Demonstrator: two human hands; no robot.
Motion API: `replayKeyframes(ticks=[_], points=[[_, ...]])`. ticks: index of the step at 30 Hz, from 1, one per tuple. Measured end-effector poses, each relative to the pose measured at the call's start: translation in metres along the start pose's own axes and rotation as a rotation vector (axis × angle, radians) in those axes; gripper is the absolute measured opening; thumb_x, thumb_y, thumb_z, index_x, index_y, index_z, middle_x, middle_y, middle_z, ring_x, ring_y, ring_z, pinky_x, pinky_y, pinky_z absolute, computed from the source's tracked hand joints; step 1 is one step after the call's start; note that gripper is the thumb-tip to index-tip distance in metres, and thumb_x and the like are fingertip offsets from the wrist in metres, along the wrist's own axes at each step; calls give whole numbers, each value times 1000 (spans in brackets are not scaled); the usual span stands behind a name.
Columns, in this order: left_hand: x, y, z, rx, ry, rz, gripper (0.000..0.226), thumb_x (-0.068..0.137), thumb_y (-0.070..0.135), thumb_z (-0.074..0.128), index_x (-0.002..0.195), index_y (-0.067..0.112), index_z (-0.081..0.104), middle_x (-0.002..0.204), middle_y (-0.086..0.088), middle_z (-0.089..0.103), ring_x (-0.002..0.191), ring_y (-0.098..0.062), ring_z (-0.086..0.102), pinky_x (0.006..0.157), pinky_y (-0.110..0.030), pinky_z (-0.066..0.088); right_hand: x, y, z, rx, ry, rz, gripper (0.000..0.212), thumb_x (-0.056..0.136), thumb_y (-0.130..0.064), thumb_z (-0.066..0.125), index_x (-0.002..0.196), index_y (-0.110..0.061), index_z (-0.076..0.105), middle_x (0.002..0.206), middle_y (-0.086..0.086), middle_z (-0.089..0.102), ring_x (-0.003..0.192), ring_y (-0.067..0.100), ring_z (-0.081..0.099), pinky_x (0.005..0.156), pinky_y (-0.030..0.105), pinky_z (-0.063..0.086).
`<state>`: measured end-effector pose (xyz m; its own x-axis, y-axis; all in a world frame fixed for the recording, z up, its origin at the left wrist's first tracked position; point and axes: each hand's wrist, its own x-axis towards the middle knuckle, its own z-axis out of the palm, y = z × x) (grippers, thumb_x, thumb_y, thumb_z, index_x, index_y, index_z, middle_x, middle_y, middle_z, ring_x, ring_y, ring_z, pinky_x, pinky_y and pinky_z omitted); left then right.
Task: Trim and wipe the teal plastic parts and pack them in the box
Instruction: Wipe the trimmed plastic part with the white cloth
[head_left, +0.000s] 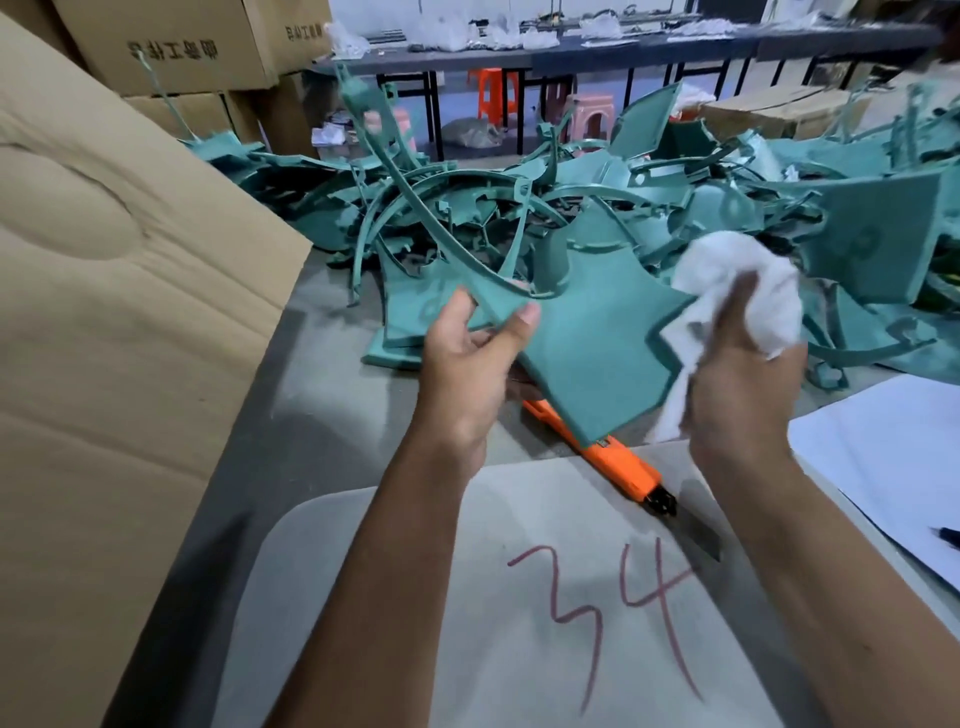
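My left hand (470, 358) grips a flat teal plastic part (587, 353) by its left edge, thumb on top; a long curved arm of the part rises up and to the left. My right hand (743, 379) clutches a white cloth (748, 296) bunched against the part's right edge. An orange utility knife (618, 457) lies on the table under the part, blade out toward the lower right. A big pile of teal parts (571, 208) covers the table behind. The flap of a cardboard box (119, 312) fills the left side.
A grey sheet (519, 597) with a red "34" lies in front of me. White paper (893, 467) with a pen tip sits at the right. Stacked cartons (176, 47) stand at the back left, and a long dark bench with stools beneath runs across the back.
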<state>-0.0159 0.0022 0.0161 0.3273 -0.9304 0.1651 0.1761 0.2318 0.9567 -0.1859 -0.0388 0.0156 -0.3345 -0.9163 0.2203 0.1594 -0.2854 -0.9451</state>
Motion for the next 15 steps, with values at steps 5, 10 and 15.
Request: replayKeyframes(ticks=[5, 10, 15], points=[[-7, -5, 16, -13, -5, 20, 13, 96, 4, 67, 102, 15, 64, 73, -6, 75, 52, -19, 69, 43, -24, 52, 9, 3, -1, 326, 411, 466, 35, 96, -66, 57, 98, -31, 56, 74, -15, 62, 51, 6, 58, 40, 16, 40], [-7, -1, 20, -290, 199, 9, 14, 94, -1, 68, 101, 7, 59, 86, -12, 76, 66, -27, 74, 50, -30, 58, 2, 1, 3, 357, 294, 512, 37, 99, -63, 54, 99, -26, 60, 56, -9, 56, 40, 12, 48, 39, 16, 37], [-5, 0, 23, -361, 350, 16, 28, 90, -6, 70, 90, 11, 48, 96, -23, 70, 95, -46, 73, 66, -43, 63, -28, 7, 20, 84, -334, 293, 61, 82, -76, 57, 87, -16, 68, 58, -1, 64, 49, 10, 58, 47, 21, 45]])
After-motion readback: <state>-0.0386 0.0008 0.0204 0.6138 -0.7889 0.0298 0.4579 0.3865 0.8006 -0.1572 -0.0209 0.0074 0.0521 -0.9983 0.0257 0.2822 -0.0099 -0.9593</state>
